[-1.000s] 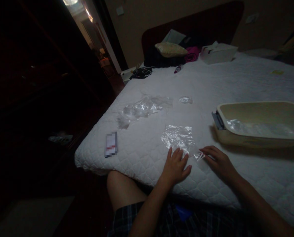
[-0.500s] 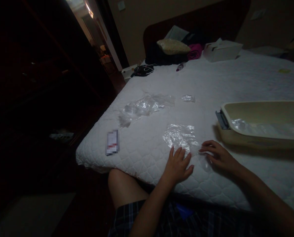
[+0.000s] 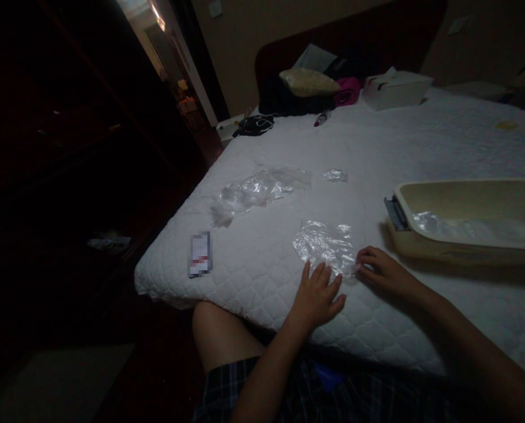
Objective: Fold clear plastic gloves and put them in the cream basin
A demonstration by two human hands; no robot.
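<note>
A clear plastic bag (image 3: 324,242) lies flattened and crinkled on the white quilted bed (image 3: 249,258) in front of me. My left hand (image 3: 319,294) rests with spread fingers on the bag's near edge. On the right, my right hand (image 3: 374,267) pinches the bag's near right corner between thumb and fingers. Farther off to the left lies a larger heap of crumpled clear plastic (image 3: 258,189). A small folded piece of clear plastic (image 3: 335,175) sits beyond the bag.
A cream plastic bin (image 3: 456,252) with a grey latch, clear plastic inside, stands at right. A blurred-out flat item (image 3: 199,254) lies near the left bed edge. Toward the headboard are a white box (image 3: 397,91), a beige pillow (image 3: 309,82) and a small bottle (image 3: 322,118).
My right hand has closed its fingers on the bag's corner, and the bag's right side is drawn out slightly to the right. My left hand has stayed in place.
</note>
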